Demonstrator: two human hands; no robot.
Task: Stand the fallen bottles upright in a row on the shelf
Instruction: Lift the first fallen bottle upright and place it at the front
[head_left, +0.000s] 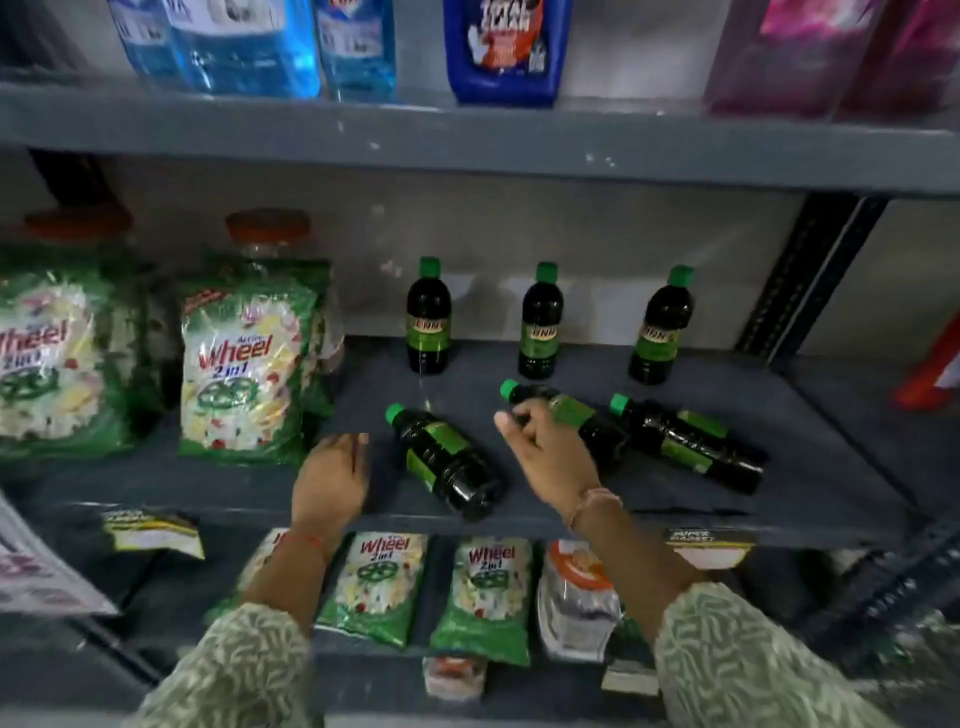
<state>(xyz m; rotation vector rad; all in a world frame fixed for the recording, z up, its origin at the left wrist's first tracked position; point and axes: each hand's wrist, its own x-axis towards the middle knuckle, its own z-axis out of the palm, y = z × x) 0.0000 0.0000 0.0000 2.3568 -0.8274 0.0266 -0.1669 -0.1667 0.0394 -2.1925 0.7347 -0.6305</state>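
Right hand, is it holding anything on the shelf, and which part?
The right hand closes its grip on the neck of the middle fallen dark plastic bottle with green cap. The left hand holds nothing.

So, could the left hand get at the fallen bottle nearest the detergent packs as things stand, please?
Probably yes. The left hand rests open on the shelf right beside that bottle, with nothing between them. The right hand is at the middle fallen bottle, out of the way.
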